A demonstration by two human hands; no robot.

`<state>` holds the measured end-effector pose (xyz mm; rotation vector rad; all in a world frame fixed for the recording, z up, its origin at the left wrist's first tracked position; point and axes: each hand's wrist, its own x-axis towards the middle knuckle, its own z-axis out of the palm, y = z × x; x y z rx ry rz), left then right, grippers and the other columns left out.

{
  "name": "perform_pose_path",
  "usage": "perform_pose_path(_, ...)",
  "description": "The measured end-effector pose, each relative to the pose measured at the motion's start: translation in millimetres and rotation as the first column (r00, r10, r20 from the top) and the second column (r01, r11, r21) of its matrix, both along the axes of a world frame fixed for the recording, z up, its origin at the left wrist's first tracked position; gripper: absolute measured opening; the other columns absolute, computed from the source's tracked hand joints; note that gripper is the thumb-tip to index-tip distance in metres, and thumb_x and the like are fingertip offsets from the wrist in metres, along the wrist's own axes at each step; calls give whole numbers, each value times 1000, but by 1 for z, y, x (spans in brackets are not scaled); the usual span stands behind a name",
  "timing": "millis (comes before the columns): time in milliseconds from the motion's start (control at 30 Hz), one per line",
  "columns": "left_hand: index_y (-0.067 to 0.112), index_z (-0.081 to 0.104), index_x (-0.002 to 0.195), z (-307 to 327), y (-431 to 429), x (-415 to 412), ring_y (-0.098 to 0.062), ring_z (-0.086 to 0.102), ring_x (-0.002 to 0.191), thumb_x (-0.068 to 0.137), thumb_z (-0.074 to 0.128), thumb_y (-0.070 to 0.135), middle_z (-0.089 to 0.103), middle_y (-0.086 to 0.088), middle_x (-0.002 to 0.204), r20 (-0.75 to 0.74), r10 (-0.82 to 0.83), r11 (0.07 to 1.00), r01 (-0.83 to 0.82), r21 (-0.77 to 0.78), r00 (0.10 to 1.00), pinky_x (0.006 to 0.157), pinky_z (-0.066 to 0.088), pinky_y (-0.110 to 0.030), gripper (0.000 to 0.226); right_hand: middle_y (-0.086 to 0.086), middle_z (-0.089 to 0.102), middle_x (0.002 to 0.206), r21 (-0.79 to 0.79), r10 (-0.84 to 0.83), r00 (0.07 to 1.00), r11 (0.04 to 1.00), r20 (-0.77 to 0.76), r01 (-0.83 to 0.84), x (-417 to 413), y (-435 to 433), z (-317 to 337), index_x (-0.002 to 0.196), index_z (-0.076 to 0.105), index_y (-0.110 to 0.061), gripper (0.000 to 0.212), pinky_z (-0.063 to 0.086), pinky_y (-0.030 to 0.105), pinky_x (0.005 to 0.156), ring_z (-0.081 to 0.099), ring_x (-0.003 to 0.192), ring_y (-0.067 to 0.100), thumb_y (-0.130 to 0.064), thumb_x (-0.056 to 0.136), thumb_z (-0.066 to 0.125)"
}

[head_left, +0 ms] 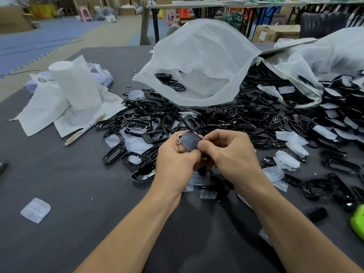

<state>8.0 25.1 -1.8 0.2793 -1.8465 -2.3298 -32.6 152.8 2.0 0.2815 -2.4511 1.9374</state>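
Both hands meet above the middle of the dark table (69, 184). My left hand (175, 160) and my right hand (232, 152) together pinch a small dark key-fob part (190, 141), held up with its flat face toward me. A small metal ring shows at the part's upper left edge. Behind and around the hands lies a big heap of black plastic frames (149, 119) and clear soft pads (287, 146). An open white mesh bag (199, 62) stands behind the heap with a few black frames inside.
A white roll (76, 85) stands on papers at the left, with a pen (86, 128) beside it. A lone clear pad (35, 209) lies at the near left. A second white bag (315, 56) lies at the right. A green object (357, 221) sits at the right edge.
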Motion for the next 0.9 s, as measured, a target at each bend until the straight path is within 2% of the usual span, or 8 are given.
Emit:
perform_pose_path(100,14,78,98,6,-9,-2,-14,64,60,77,64,-8,65,-1,65,49,1,1000,0,-24,999,59,60,-31,33,0,73,65,23,-5,1000,1000,-13,5,-3,4,0,74,77,-25,11,51,34,59,61,54,9,-20,84,80)
perform_pose_path(167,17,83,95,10,-17,-4,-13,67,63,76,66,2,75,-4,74,88,24,998,-19,-51,996,56,55,-26,29,-1,73,66,28,3,1000,1000,-9,-2,-4,6,0,75,78,-26,8,51,33,62,60,55,8,-23,82,80)
perform_pose_path(300,25,85,77,13,-24,-5,-11,68,58,88,64,-1,77,-7,72,113,49,995,-39,-89,992,49,50,-20,35,-4,73,65,11,-2,1000,1000,-12,2,-5,9,2,75,80,-29,5,49,33,63,60,57,6,-25,79,80)
perform_pose_path(433,23,85,79,14,-22,-3,-11,67,58,90,65,-2,78,-9,73,97,21,994,-10,-109,995,52,52,-19,33,-3,71,64,-38,-12,1000,999,-12,11,-4,9,5,75,80,-28,6,47,33,62,56,55,7,-25,79,78)
perform_pose_path(567,8,83,92,11,-20,-4,-12,68,57,93,66,-1,78,-12,77,76,38,995,-30,-100,996,54,53,-20,20,-3,70,65,-111,25,999,994,26,-22,-2,8,8,77,80,-26,12,48,29,58,59,56,12,-21,87,78)
perform_pose_path(700,0,77,106,8,-20,-4,-13,72,60,94,67,-2,79,-13,80,69,48,996,-43,-82,996,56,56,-21,16,-2,71,65,-110,49,997,993,55,-43,0,6,8,79,78,-20,18,47,24,54,60,55,12,-5,87,76)
perform_pose_path(800,3,79,101,11,-24,-3,-14,75,65,94,66,-3,80,-13,83,79,-22,998,26,-51,997,58,58,-22,16,-2,70,63,-115,50,996,993,72,-42,0,6,10,75,77,-21,25,46,22,52,59,53,12,0,88,73)
perform_pose_path(900,12,85,89,13,-28,-2,-16,77,73,88,62,-3,80,-14,88,85,-109,993,112,-41,990,61,59,-22,27,-2,69,61,-101,58,996,994,61,-52,-1,7,10,72,78,-24,31,45,20,51,58,51,11,1,88,72)
